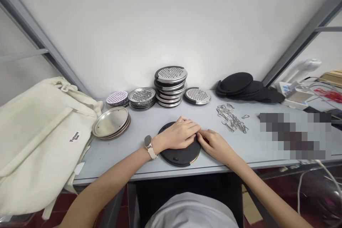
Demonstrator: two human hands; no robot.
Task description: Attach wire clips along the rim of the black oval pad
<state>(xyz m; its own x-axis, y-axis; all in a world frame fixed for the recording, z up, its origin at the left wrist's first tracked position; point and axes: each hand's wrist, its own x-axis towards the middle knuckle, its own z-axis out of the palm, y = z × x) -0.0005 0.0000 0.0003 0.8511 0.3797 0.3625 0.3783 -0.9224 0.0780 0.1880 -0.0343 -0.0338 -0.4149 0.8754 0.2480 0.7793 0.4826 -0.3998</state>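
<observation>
A black round cover (179, 155) lies on the table near its front edge, with a thin strip of shiny metal rim showing at its lower right. My left hand (179, 133) rests across the top of it, fingers bent toward the right rim and pressing there. At that same rim my right hand (212, 144) has its fingers curled in a grip, the fingertips close against those of my left. What lies between the fingertips is hidden. A loose pile of small metal clips and rings (233, 121) lies beyond my right hand.
Along the wall stand a tall stack of round graters (171, 87), a lower stack of grater plates (141, 98), a perforated disc (117, 98) and a single grater (197, 96). Smooth metal discs (111, 123) lie beside a cream bag (40, 139). Black covers (237, 85) lean together at the back right.
</observation>
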